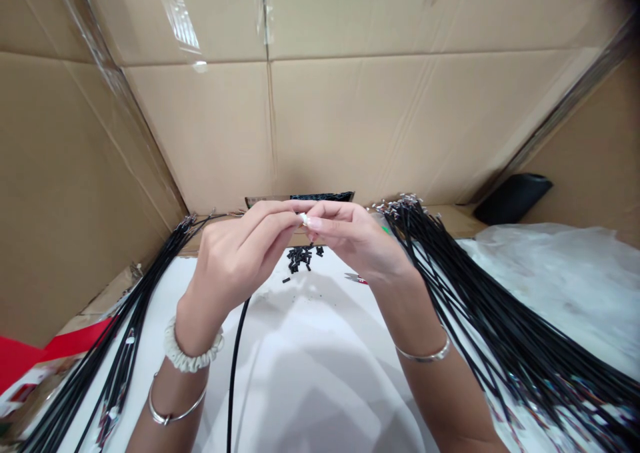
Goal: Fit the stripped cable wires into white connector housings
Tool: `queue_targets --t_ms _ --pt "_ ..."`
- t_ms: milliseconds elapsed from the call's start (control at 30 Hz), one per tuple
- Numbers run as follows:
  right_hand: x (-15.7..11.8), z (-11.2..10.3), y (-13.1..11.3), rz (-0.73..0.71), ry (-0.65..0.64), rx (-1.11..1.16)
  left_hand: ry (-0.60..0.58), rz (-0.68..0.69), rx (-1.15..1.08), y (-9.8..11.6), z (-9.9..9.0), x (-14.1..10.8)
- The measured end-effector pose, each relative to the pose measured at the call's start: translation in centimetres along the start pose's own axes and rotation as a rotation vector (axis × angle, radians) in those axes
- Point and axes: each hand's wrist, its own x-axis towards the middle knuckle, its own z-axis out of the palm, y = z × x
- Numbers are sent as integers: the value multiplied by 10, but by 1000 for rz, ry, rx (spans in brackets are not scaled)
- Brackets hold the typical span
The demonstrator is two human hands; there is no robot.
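Observation:
My left hand (240, 256) and my right hand (350, 236) meet in the middle, their fingertips pinching a small white piece (304, 219), which is too small to identify. A thin black cable (235, 373) rises from the white sheet towards my left hand, and its upper end is hidden behind that hand. Just below my fingers lies a small pile of black tubular pieces (300, 258). Small red-handled snips (356, 278) rest near my right wrist. A thick bundle of black cables (480, 306) lies to the right, and a thinner bundle (120, 333) lies to the left.
A white sheet (310, 379) covers the work surface, and cardboard walls (400, 119) rise ahead and on both sides. A clear plastic bag (550, 266) lies at right, a black pouch (513, 198) at far right, and a red item (30, 353) at left.

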Motion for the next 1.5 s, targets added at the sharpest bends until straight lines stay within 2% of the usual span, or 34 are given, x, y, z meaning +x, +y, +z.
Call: queue_targets --t_ms 233,367,433,500,600,733,833,1067,1367,1500 --pt "1 -3 -1 4 3 3 -53 -51 -32 -1 0 0" --pt "1 -2 -2 3 6 -12 0 -18 -13 -1 2 -1" --pt "0 -2 -3 4 9 -7 20 -49 -42 0 6 -1" --pt "0 -4 -3 -8 0 -8 39 -142 -132 3 9 -1" --pt "0 -7 -2 -77 -7 -54 48 -378 -378 8 12 1" --pt "0 -12 -1 -173 31 -165 -32 -672 -706 10 12 6" --pt "-1 -12 -2 -183 43 -203 -90 -768 -791 10 9 9" --pt "-2 -9 -2 -117 -1 -140 -257 -815 -819 7 0 12" --pt "1 -11 4 -121 -56 -162 -328 -853 -850 4 -6 11" --pt "1 -13 2 -119 -45 -220 -333 -803 -778 4 -5 11"
